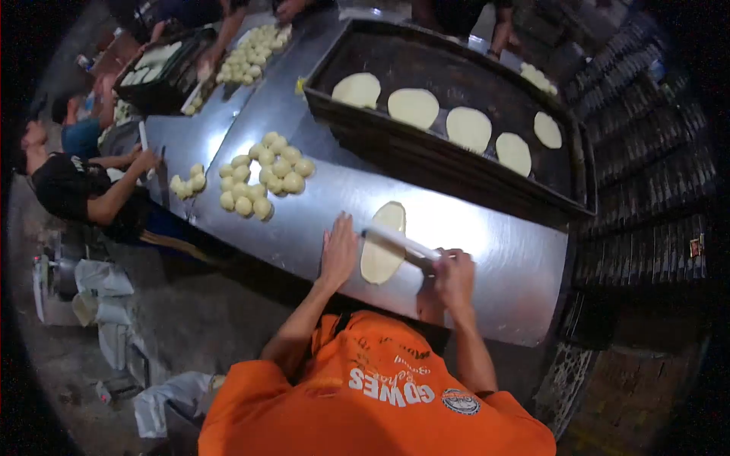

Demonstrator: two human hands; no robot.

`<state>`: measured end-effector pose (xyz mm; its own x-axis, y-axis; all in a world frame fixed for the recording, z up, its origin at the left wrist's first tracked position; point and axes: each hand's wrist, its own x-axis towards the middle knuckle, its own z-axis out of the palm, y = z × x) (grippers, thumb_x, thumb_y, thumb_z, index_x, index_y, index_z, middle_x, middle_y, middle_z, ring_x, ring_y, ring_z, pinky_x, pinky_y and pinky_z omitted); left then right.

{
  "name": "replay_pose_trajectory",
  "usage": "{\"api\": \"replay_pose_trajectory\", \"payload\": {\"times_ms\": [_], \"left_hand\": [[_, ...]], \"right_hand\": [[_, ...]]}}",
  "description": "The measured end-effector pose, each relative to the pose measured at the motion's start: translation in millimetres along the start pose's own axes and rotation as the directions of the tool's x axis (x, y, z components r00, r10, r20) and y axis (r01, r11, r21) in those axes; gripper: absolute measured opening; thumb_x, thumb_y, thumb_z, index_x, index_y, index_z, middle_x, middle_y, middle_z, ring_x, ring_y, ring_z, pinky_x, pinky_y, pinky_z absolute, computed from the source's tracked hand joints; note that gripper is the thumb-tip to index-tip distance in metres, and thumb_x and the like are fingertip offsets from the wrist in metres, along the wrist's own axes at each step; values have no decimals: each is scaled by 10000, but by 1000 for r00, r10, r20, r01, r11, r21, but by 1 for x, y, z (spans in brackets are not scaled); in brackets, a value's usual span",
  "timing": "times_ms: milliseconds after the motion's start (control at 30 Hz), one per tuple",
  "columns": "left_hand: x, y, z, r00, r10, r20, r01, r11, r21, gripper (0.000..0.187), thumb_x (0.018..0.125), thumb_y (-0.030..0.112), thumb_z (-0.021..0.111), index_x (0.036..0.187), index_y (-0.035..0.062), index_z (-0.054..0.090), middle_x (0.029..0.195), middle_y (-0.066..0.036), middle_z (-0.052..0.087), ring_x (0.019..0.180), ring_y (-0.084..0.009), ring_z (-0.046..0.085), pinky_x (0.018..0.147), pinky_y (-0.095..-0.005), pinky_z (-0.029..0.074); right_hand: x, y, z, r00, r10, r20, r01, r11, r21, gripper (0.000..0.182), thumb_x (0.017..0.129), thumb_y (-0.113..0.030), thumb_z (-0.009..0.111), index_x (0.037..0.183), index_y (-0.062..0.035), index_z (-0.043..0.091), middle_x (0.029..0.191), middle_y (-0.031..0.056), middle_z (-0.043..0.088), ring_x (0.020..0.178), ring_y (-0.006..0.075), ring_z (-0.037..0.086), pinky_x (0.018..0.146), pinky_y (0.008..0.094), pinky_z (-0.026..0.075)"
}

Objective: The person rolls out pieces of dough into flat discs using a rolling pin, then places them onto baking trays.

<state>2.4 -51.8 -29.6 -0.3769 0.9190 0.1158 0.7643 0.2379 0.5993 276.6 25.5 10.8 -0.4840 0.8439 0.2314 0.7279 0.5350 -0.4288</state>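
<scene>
My right hand (455, 277) grips one end of a white rolling pin (401, 240). The pin lies slantwise across a flat oval of pale dough (382, 262) on the metal table (502, 285). My left hand (339, 249) is open just left of this dough, its fingers stretched out over the table, holding nothing. Further left sits a cluster of pale dough balls (262, 171).
Behind the dough stands a large dark tray (456, 83) with several flat dough rounds (413, 108). Another person (84, 186) works at the left with a rolling pin. More dough balls (253, 55) lie at the far side. Stacked dark trays (646, 159) rise at the right.
</scene>
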Motion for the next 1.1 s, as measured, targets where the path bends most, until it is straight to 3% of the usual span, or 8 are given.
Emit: {"api": "replay_pose_trajectory", "payload": {"times_ms": [233, 333, 533, 600, 700, 800, 867, 1100], "left_hand": [[52, 47, 19, 990, 10, 143, -36, 982, 185, 404, 958, 281, 581, 1274, 29, 570, 1071, -194, 684, 1001, -380, 647, 888, -446, 496], [72, 27, 20, 876, -202, 437, 283, 951, -128, 311, 927, 260, 613, 1108, 14, 676, 916, -171, 707, 859, -308, 678, 812, -443, 515], [67, 10, -21, 652, 223, 724, 361, 749, -556, 328, 989, 289, 613, 1162, 11, 635, 975, -27, 642, 947, -104, 575, 789, -274, 497], [58, 19, -29, 601, 109, 792, 756, 244, -607, 359, 989, 302, 610, 1236, 43, 570, 1003, -33, 633, 987, -126, 608, 795, -278, 523], [74, 54, -32, 678, 65, 732, 726, 93, -681, 370, 993, 334, 595, 1251, 77, 533, 1038, -31, 622, 1001, -123, 615, 770, -278, 540], [133, 94, -22, 678, 255, 689, 592, 366, -718, 346, 1003, 355, 575, 1191, 65, 574, 1046, -6, 615, 950, -89, 580, 758, -250, 507], [187, 158, -26, 631, 485, 606, 375, 494, -784, 321, 998, 337, 579, 1171, 68, 600, 1121, -6, 633, 984, -106, 588, 841, -306, 504], [304, 369, 40, 550, 458, 698, 364, 621, -694, 679, 929, 688, 471, 1154, 64, 621, 1145, -75, 638, 1033, -200, 593, 918, -379, 453]], "right_hand": [[80, 70, -4, 987, 2, -164, -58, 938, -342, 508, 771, -85, 626, 1274, -149, 628, 1215, 179, 555, 1092, 409, 509, 909, 501, 415], [90, 34, 32, 976, 50, 212, -33, 996, -84, 730, 730, -160, 700, 1423, -164, 470, 1384, 243, 436, 1245, 453, 411, 1007, 614, 332], [102, 11, 49, 874, -368, 316, 244, 897, 369, 394, 932, -312, 632, 1260, -98, 585, 1313, 135, 569, 1210, 338, 491, 1003, 497, 405], [97, 18, 44, 788, -230, 572, -313, 650, 693, 356, 979, -321, 598, 1218, -56, 597, 1188, 76, 634, 1054, 245, 586, 906, 390, 483], [82, 33, 35, 772, -106, 627, -619, 105, 779, 339, 984, -344, 610, 1153, -50, 607, 1112, 31, 636, 958, 162, 600, 808, 329, 510], [98, 24, -56, 794, 136, 592, -560, -212, 801, 292, 978, -348, 611, 1110, -88, 602, 1084, 29, 637, 977, 146, 602, 790, 351, 521], [118, 75, -81, 971, 73, 229, -232, 47, 972, 334, 984, -361, 587, 1165, -81, 604, 1145, 35, 637, 1016, 166, 615, 805, 372, 535], [182, 211, -225, 905, 377, 199, -227, 32, 973, 500, 1029, -511, 385, 1036, -80, 637, 997, 90, 685, 928, 218, 651, 816, 398, 520]]}}
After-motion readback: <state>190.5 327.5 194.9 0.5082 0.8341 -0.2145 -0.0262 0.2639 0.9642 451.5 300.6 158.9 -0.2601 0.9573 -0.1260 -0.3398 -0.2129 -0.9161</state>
